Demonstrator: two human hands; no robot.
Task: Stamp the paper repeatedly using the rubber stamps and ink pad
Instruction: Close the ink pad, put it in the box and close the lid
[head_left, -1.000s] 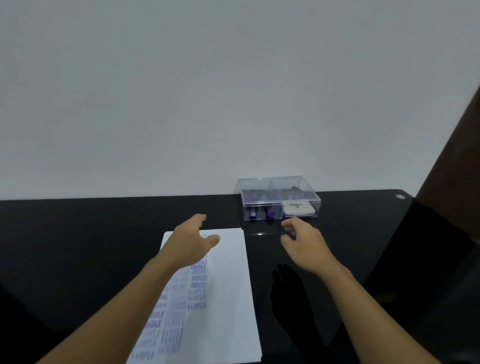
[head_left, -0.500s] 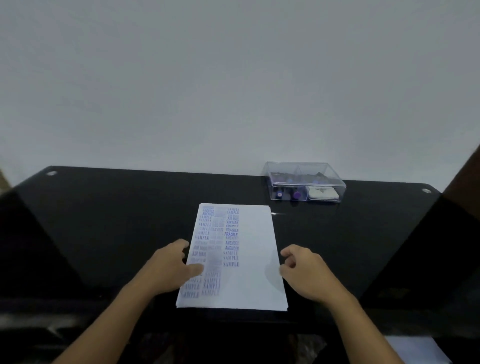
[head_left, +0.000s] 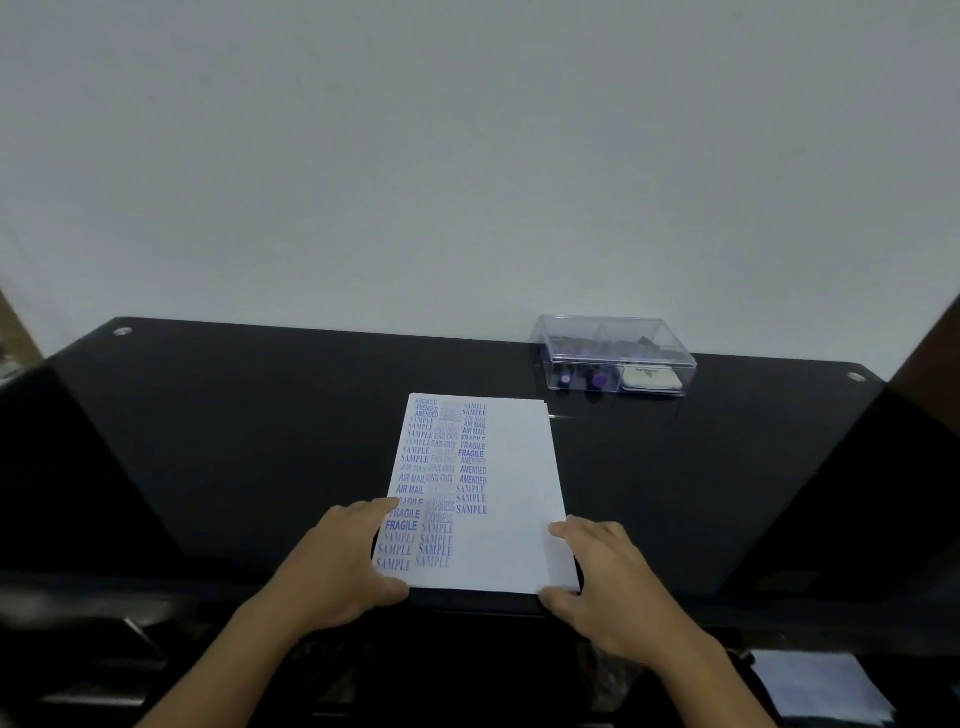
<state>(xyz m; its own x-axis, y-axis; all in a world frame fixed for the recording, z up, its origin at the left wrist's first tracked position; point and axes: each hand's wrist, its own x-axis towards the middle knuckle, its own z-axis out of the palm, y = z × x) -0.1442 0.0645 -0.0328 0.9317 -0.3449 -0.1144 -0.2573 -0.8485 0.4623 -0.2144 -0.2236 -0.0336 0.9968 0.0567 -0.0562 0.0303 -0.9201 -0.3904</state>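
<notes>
A white sheet of paper (head_left: 514, 467) lies on the black glass table (head_left: 234, 415), its near edge at the table's front. Blue stamp prints (SAMPLE, FRAGILE, AIR MAIL, AMENDED) fill its left half. My left hand (head_left: 337, 566) holds the lower left corner, fingers on top and thumb at the near edge. My right hand (head_left: 618, 582) holds the lower right corner the same way. A clear plastic box (head_left: 613, 343) stands at the back right, lid on. Inside it are purple-ended rubber stamps (head_left: 582, 380) and a white ink pad (head_left: 652, 378).
A plain white wall rises behind the table. Metal fixings sit at the far left corner (head_left: 122, 331) and far right corner (head_left: 856, 376). Below the table's front edge at the right lies a pale sheet (head_left: 815, 686).
The view has pulled back from the box. Both hands came back from near the box to the paper's near corners, and the paper now lies closer to the table's front edge.
</notes>
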